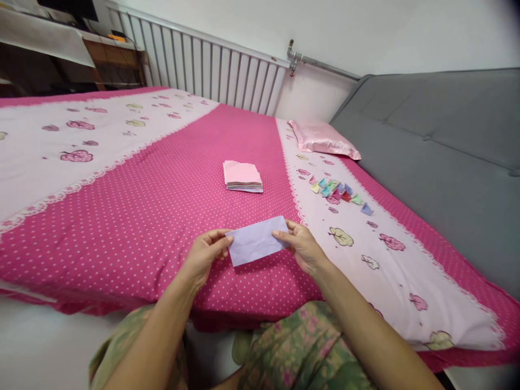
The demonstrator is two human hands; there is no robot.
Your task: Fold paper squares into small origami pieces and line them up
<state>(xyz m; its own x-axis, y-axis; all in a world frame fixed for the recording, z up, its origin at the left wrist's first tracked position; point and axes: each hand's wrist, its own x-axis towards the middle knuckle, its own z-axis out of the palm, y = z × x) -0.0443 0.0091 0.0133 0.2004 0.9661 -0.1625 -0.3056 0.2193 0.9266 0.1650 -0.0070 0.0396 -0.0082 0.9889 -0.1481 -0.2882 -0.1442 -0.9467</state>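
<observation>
A lavender sheet of paper (257,241), folded into a rectangle or cut to that shape, is stretched between my two hands above the bed's near edge. My left hand (207,252) pinches its left end, thumb on top. At the opposite end, my right hand (303,244) grips the paper the same way, thumb laid across its face. Beyond it on the pink dotted cover rests a stack of square papers (242,174) with a pink sheet uppermost. To the right lie several small folded paper pieces (333,190) in many colours.
The bed's cover (154,189) is pink with white printed bands. A shiny pink pillow (323,140) lies by the grey padded headboard (426,124). Behind the bed stand a white radiator (203,59) and, far left, a desk (109,53) with a dark screen (73,8).
</observation>
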